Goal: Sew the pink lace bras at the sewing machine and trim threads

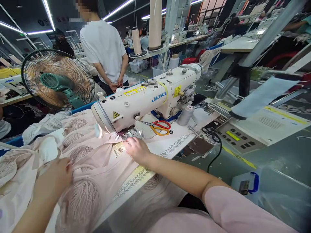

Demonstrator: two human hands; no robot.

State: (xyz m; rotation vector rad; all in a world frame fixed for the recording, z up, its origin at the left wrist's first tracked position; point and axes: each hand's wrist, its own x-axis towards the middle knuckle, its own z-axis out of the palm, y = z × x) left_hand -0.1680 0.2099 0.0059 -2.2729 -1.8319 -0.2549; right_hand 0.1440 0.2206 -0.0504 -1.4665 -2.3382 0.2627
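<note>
A white JUKI sewing machine [145, 97] stands on the table, its needle end over pale pink lace fabric [89, 161]. My right hand [136, 149] lies on the fabric just in front of the needle, fingers curled and pressing the cloth down. My left hand [54, 178] rests further left on the bunched fabric, with its fingers closed on a fold. Which part of the fabric sits under the presser foot is hidden by the machine head.
Red and yellow scissors [159, 127] lie by the machine, next to a grey thread cone [186, 115]. A control panel [234, 137] sits to the right. A green fan [57, 81] stands behind at left. A person in a white shirt [104, 51] stands beyond the table.
</note>
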